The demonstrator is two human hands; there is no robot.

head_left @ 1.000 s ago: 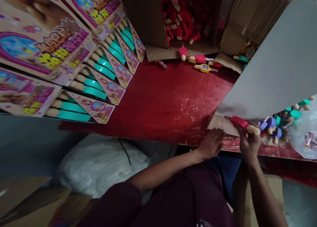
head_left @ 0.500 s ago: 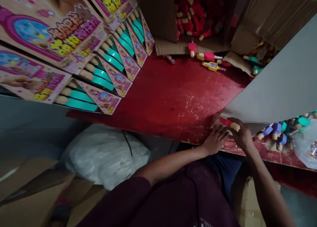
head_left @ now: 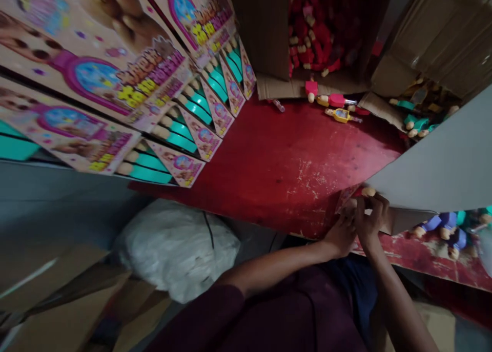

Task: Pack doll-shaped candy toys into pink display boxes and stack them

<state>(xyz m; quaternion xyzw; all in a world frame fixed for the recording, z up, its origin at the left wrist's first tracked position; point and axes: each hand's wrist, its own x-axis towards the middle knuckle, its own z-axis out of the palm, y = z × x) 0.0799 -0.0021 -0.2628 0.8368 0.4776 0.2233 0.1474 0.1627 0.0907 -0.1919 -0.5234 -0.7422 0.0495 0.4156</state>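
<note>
Head view: the left hand (head_left: 340, 234) and right hand (head_left: 369, 220) sit close together at the worktop's near edge, fingers curled rather than spread. The right fingers seem to pinch a small doll (head_left: 368, 191), of which only the pale tip shows, against a printed card (head_left: 347, 198) that the left fingertips press; the fit between them is hidden. Much looks done: overlapping rows of carded dolls in teal (head_left: 200, 139) lie at the left. Much looks left: a cardboard carton (head_left: 265, 29) is heaped with red-dressed dolls, a few loose dolls (head_left: 336, 101) lie beside it, and purple-dressed dolls (head_left: 442, 226) lie at the right, under a grey board (head_left: 434, 162). The worktop (head_left: 288, 172) is worn red paint, scuffed pale. A white sack (head_left: 172, 249) and flattened cardboard (head_left: 65, 301) lie on the floor below.
</note>
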